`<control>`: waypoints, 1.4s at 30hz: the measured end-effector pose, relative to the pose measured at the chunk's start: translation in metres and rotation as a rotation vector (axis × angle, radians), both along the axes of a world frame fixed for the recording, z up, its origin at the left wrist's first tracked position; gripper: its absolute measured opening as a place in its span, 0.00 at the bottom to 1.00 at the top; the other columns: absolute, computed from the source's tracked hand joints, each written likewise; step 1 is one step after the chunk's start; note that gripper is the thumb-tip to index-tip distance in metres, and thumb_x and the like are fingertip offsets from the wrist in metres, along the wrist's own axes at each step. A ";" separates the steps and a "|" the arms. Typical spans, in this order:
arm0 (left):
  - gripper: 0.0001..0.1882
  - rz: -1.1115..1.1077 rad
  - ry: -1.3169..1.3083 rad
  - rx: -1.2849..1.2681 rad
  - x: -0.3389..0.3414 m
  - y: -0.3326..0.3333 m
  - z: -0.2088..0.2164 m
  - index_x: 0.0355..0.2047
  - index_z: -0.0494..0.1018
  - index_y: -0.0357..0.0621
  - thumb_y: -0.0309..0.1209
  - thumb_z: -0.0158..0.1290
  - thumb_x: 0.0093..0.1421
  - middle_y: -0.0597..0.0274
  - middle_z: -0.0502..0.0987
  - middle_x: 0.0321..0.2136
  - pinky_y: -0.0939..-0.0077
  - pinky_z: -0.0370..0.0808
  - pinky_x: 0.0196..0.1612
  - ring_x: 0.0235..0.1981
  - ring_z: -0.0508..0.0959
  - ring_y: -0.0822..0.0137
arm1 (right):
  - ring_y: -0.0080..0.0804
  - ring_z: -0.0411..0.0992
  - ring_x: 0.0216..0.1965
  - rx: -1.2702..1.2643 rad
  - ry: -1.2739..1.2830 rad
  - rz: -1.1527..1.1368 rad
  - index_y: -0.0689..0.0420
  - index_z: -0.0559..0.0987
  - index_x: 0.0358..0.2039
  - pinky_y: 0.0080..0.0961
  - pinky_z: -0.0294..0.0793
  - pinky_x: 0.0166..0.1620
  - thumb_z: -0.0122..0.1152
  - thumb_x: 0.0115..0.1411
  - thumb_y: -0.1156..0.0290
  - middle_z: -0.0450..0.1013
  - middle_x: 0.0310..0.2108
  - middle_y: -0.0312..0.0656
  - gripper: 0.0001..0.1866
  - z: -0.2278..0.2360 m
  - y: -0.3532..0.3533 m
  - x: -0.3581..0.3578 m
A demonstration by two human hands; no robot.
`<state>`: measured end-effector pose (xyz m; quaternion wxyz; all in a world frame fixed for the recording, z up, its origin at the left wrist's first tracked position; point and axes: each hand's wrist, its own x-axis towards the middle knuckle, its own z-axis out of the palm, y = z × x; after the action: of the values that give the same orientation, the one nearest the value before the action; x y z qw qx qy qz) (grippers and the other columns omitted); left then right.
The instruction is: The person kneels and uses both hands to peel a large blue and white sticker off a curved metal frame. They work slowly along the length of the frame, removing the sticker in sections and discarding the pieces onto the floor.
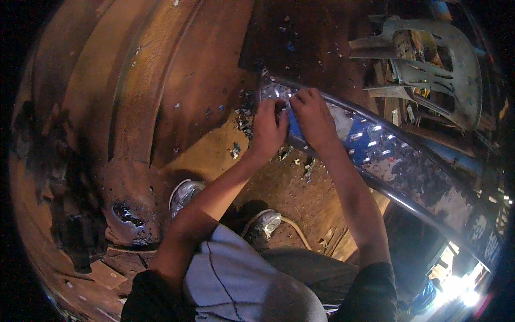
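A long curved metal panel [407,161] with worn blue and white paint runs from the upper middle down to the lower right. My left hand [266,129] presses its fingers on the panel's upper end, beside a blue patch [294,126]. Next to it, my right hand [312,115] lies on the same end with the fingers bent onto the surface. Whether either hand holds a small tool is hidden by the fingers. Paint flakes [245,115] lie scattered on the ground just left of the hands.
A large rusty wheel rim [134,96] fills the left side. A grey plastic chair [429,59] lies at the upper right. My shoes [185,194] stand on the dirt ground, and bright daylight shows at the lower right.
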<state>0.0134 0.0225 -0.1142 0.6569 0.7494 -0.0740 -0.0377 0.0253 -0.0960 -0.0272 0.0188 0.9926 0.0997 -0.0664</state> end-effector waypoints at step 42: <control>0.13 -0.167 0.195 -0.051 -0.018 0.036 -0.011 0.45 0.67 0.36 0.28 0.49 0.60 0.46 0.69 0.41 0.57 0.68 0.49 0.44 0.72 0.47 | 0.46 0.68 0.48 0.064 0.086 0.121 0.59 0.78 0.40 0.38 0.72 0.50 0.59 0.49 0.79 0.72 0.42 0.47 0.15 0.004 -0.007 0.008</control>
<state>-0.0042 0.0588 -0.1255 0.6744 0.7165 -0.0728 -0.1628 0.0329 -0.1027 -0.0237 -0.0132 0.9811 0.1621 -0.1046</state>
